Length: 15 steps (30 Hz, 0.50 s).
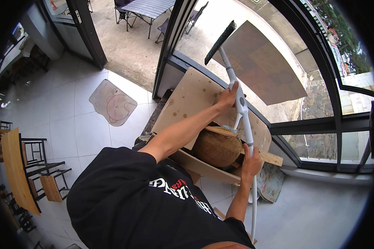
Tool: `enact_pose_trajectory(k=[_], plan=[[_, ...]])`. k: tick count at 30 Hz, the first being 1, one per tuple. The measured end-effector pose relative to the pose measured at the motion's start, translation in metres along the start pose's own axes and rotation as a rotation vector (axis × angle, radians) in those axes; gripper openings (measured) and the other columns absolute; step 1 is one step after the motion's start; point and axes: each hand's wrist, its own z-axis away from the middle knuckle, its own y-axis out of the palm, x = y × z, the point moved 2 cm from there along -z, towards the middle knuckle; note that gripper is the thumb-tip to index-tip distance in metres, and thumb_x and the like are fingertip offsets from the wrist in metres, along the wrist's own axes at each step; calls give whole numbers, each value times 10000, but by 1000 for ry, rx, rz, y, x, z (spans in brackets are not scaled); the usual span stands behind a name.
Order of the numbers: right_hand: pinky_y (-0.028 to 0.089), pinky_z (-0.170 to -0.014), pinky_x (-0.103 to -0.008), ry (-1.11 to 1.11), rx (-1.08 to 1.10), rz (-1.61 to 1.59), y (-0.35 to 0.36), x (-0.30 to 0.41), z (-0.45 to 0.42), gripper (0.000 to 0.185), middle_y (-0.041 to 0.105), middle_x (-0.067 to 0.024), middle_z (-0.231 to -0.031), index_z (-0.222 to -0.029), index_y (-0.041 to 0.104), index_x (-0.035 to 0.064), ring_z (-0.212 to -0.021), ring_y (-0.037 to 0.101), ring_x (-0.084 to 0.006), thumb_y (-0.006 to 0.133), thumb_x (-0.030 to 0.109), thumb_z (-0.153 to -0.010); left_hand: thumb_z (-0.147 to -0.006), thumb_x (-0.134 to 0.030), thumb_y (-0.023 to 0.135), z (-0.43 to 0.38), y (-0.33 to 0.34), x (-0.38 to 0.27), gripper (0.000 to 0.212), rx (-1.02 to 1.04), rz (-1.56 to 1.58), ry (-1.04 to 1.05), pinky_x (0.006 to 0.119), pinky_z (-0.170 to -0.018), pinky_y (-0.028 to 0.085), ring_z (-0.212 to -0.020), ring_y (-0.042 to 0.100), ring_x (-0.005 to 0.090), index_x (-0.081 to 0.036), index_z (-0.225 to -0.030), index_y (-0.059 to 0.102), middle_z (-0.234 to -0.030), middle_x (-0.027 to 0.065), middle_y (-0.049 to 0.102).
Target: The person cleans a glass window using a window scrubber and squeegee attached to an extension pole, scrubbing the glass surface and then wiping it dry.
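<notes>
A long white pole tool with a trigger point(242, 109) and a dark, fuzzy cleaning head point(220, 42) slants up towards the large window pane. My left hand point(229, 97) is wrapped around its upper body, just below the neck. Lower down, near a joint in the pole, my right hand point(251, 162) grips the shaft. The head is in front of the glass; whether it touches the pane I cannot tell. Beneath my hands lies an open cardboard box point(187, 96) with stained flaps, holding a woven basket-like item point(218, 146) and a wooden board point(270, 158).
Black window frames point(302, 124) run along the right. A brownish rectangular sheet point(261, 65) shows at the pane. A cat-patterned mat point(113, 102) lies on the tiles by the open door point(81, 31). Wooden table point(17, 171) and stool point(50, 188) stand left; a slatted table point(149, 7) is outside.
</notes>
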Motion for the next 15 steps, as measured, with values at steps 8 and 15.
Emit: enact_pose_trajectory(k=[8, 15], plan=[[487, -559, -475, -82, 2, -22, 15, 50, -28, 456, 640, -153, -679, -825, 598, 89, -643, 634, -388, 599, 542, -881, -986, -585, 339, -16, -55, -36, 609, -99, -15, 92, 338, -580, 571, -715, 686, 202, -20, -1185, 449, -921, 159, 703], [495, -567, -476, -111, 55, -79, 22, 87, -43, 474, 653, -152, -704, -826, 606, 76, -663, 641, -391, 598, 547, -878, -993, -604, 243, -25, -92, -59, 711, -124, -121, 62, 265, -487, 502, -702, 672, 175, 12, -1060, 592, -950, 123, 702]])
